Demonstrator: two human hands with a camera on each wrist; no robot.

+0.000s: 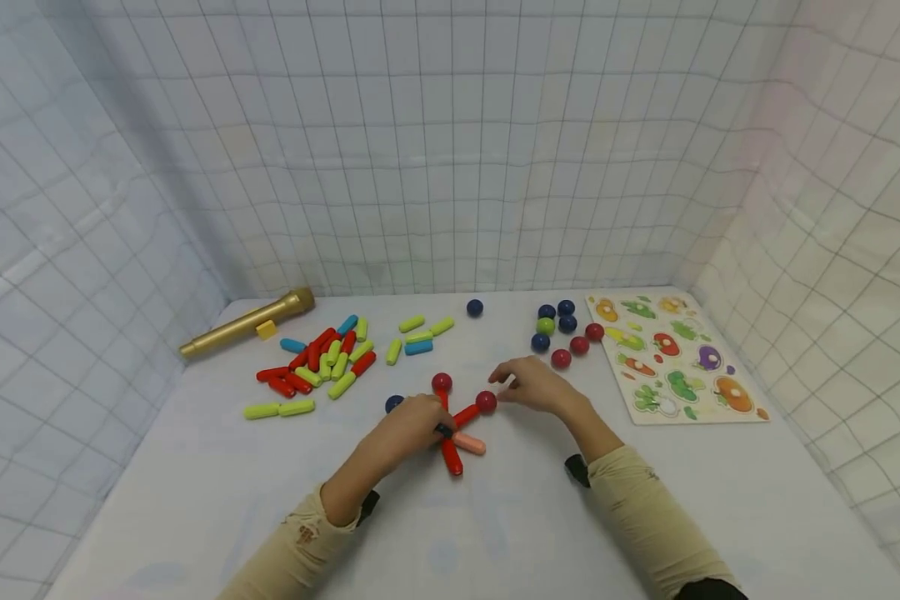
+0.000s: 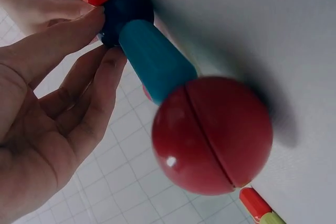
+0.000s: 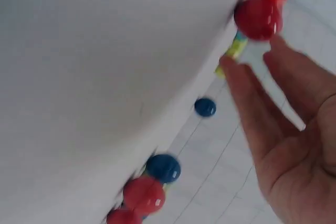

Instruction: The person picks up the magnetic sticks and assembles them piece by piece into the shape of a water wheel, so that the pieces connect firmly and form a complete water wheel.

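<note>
Several rods and balls are joined into a branching figure near the table's middle. My left hand (image 1: 420,423) pinches its dark blue ball (image 2: 131,10) between thumb and fingertips. From that ball, a teal rod (image 2: 157,59) runs to a big red ball (image 2: 212,135) in the left wrist view. Red rods (image 1: 452,457) and a pink rod (image 1: 470,443) spread out beside the hand. Two red balls cap red rods at the far side, one (image 1: 442,382) upright behind, one (image 1: 486,402) to the right. Beside this right ball, my right hand (image 1: 536,385) has parted fingers and holds nothing.
Loose red, green and blue rods (image 1: 333,354) lie to the left. A gold microphone (image 1: 247,323) and a yellow block (image 1: 266,329) are behind them. Loose balls (image 1: 561,358) cluster at back right, by a vegetable puzzle board (image 1: 678,357). Another dark ball (image 1: 394,403) sits behind my left hand.
</note>
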